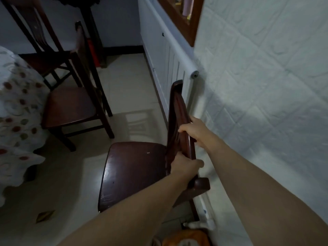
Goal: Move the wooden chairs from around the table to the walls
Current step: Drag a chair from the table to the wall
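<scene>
1. Held the dark reddish-brown wooden chair with the glossy seat (pixel 131 173) by its backrest, back turned to the white panelled wall (pixel 248 86), seat facing the room.
2. Gripped the top rail from both ends: left hand (pixel 186 167) wrapped over the near end, thumb lying across the rail; right hand (pixel 195 129) curled over the rail further along, fingers closed round the wood.
3. Stood just beside the wall already, the backrest close to the white pipe (pixel 192 96) running down the panelling; contact between them could not be told.
4. Judged the step as the final setting-down against the wall, so best done by lowering evenly with both hands rather than pushing hard.
5. Called for easing the back in parallel to the wall, stopping short of knocking the pipe or its fitting.
6. Needed care near the lower right, where an orange object (pixel 186 237), blurred and partly cut off, lay on the floor by the rear leg.
7. Left two more dark wooden chairs (pixel 71 107) beside the table with the floral cloth (pixel 16 121), judged still to be moved.
</scene>
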